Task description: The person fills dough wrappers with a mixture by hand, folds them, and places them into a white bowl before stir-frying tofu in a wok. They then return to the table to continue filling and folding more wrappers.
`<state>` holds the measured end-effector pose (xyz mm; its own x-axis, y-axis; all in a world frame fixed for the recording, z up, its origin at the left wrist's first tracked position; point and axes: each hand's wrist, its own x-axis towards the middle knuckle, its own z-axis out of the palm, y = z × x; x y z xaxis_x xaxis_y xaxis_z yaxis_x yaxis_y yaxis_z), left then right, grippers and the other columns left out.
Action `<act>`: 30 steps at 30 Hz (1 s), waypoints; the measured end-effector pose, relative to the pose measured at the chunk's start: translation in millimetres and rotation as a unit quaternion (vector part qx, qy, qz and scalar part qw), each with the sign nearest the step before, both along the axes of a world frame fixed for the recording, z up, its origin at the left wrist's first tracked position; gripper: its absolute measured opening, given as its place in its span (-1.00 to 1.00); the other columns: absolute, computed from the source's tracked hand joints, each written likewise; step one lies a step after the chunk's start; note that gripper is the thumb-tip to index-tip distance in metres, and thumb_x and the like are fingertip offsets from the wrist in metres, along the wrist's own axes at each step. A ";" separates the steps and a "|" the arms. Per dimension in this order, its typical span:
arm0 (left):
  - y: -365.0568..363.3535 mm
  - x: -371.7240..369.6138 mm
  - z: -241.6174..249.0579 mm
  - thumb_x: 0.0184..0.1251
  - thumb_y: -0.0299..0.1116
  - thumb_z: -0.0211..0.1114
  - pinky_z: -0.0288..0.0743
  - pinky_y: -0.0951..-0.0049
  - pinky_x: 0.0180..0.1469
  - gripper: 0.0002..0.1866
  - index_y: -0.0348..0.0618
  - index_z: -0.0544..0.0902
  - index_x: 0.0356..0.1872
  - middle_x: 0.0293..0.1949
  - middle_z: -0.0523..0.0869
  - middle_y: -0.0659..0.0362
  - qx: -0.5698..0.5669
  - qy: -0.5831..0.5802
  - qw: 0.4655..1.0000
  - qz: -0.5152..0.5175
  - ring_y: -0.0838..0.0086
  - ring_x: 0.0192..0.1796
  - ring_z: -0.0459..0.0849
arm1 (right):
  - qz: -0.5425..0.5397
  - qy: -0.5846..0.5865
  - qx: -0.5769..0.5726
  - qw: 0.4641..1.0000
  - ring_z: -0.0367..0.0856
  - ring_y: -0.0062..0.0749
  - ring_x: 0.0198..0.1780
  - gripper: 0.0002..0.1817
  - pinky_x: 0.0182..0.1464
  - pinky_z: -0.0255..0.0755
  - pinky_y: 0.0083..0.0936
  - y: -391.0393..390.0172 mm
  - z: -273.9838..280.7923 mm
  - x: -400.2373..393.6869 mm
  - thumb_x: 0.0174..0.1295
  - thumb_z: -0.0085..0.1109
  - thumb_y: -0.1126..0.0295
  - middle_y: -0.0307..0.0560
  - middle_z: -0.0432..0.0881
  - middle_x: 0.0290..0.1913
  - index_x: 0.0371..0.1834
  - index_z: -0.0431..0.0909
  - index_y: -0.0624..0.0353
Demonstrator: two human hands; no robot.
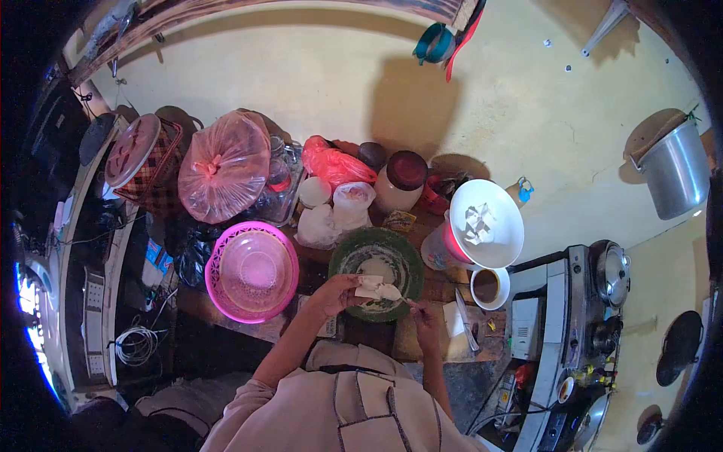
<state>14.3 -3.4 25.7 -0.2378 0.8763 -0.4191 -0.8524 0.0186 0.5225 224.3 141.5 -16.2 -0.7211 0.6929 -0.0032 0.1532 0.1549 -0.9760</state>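
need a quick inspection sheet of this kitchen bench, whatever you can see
surface: dark wooden bench, crowded.
job's things: round green patterned plate; small white folded piece held over it; thin utensil with a white lump.
clutter: pink plastic basket, pink tied bag, red bag, white bowl of white pieces, cup of brown drink, dark-lidded jar.
grippers: left hand pinches the white piece; right hand holds the utensil.
cables: coiled white cable lower left.
surroundings: yellow wall, metal pot, gas stove.
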 end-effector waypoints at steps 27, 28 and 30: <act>-0.6 1.7 7.3 0.28 -0.30 -0.03 0.44 0.46 -0.01 -0.61 -0.32 0.39 0.07 -0.04 0.53 0.10 0.036 0.130 0.988 -0.080 0.45 -0.06 0.55 | 0.091 0.000 0.429 0.899 0.35 -0.18 -0.01 -0.83 0.02 0.21 -0.23 -20.9 77.2 -58.2 -0.05 0.21 0.32 -0.11 0.42 -0.12 -0.33 0.59 -0.03; -0.1 2.7 7.6 0.28 -0.26 -0.02 0.45 0.48 -0.02 -0.60 -0.29 0.40 0.07 -0.05 0.54 0.13 0.045 0.153 0.984 -0.075 0.47 -0.06 0.55 | 0.079 0.009 0.417 0.906 0.36 -0.17 -0.02 -0.82 0.01 0.22 -0.23 -19.8 75.5 -61.0 -0.06 0.23 0.34 -0.10 0.42 -0.12 -0.33 0.58 -0.01; 1.4 5.0 11.2 0.28 -0.21 -0.02 0.44 0.48 -0.01 -0.58 -0.27 0.41 0.06 -0.03 0.53 0.15 0.042 0.224 0.971 -0.076 0.49 -0.04 0.53 | 0.056 0.027 0.392 0.918 0.38 -0.15 -0.05 -0.80 0.00 0.24 -0.24 -20.4 69.7 -68.9 -0.09 0.25 0.38 -0.08 0.41 -0.14 -0.33 0.58 0.02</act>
<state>19.3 -2.0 36.9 -0.2447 0.9421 -0.2292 -0.5305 0.0678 0.8450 155.4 121.1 53.5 -0.7724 0.3891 0.5020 0.0488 0.8244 -0.5640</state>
